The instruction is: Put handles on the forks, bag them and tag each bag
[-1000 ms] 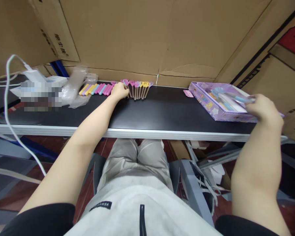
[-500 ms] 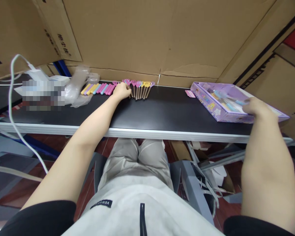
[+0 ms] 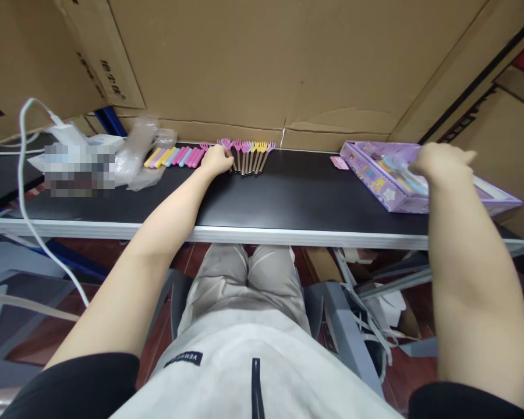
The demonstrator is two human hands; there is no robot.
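Black surface (image 3: 288, 198), seated person's forearms stretched across it. Right hand (image 3: 441, 163) over open purple box (image 3: 384, 186) at right end; grip hidden, cannot tell. Left hand (image 3: 216, 160) at far edge, fingers bunched on coloured forks (image 3: 248, 154); clamped or not, cannot tell. Pastel sticks (image 3: 174, 157) just left. Cardboard (image 3: 266, 64) behind.

pixelated patch (image 3: 79, 169) masks something at tabletop (image 3: 297, 198) left; right hand (image 3: 439, 163) covers part of box (image 3: 371, 174), grip unclear.
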